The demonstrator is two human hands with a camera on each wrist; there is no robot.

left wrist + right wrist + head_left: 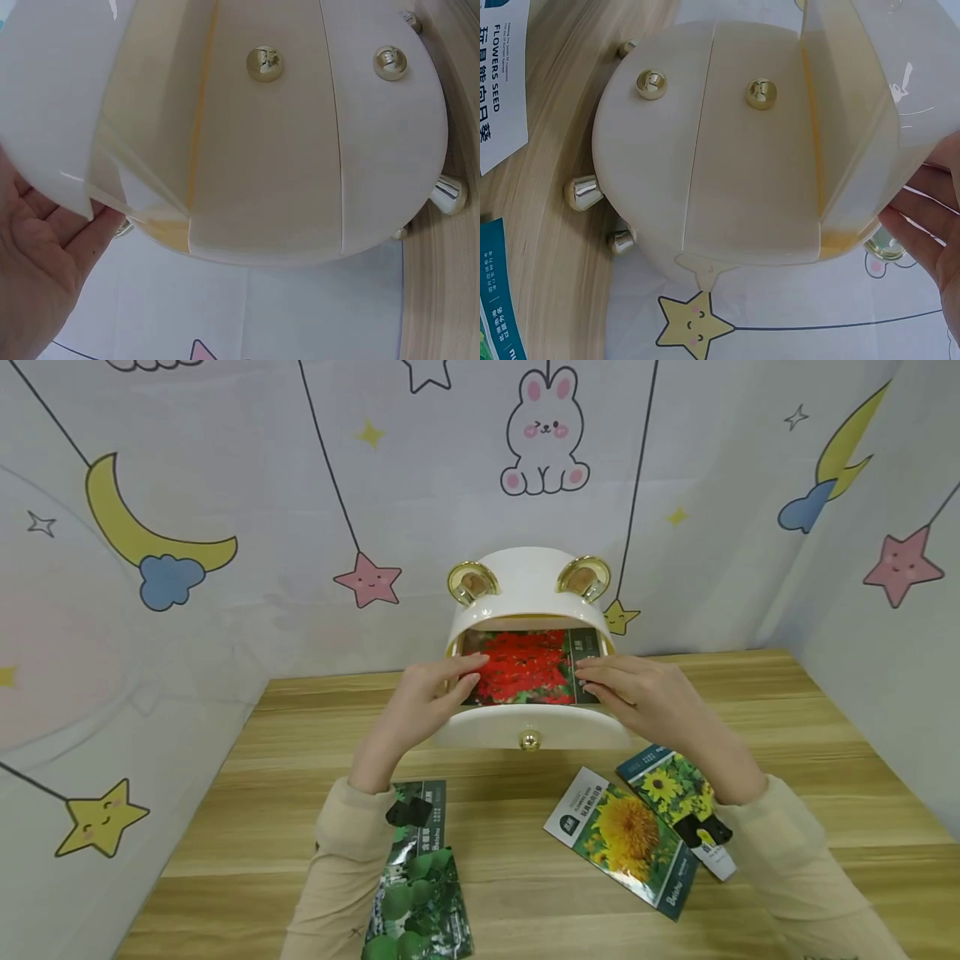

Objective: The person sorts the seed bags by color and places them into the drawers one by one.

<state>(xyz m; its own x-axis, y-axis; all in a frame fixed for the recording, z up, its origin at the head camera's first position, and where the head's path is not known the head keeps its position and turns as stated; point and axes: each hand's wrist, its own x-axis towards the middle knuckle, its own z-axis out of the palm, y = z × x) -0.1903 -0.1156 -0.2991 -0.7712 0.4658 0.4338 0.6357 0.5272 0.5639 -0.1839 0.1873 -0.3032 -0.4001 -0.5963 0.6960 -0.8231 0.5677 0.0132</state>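
In the head view a seed packet [525, 668] with red flowers lies face up in the mouth of a white, bear-like box [525, 578] with gold-rimmed ears. My left hand [431, 697] touches the packet's left side with fairly straight fingers. On its right side, fingertips of my right hand [645, 693] rest over the dark label strip. In the left wrist view a glossy white surface partly hides the left hand [45, 255]. The right hand [937, 202] also has its fingertips hidden in its wrist view. Two gold knobs [265, 64] mark the box front [270, 172].
Green-leaf seed packets [420, 893] lie at the front left of the wooden table [510, 860]. At the right, an orange-flower packet [626, 839] partly overlaps a yellow-flower packet [667, 785]. A cartoon-printed cloth [465, 468] hangs behind the box.
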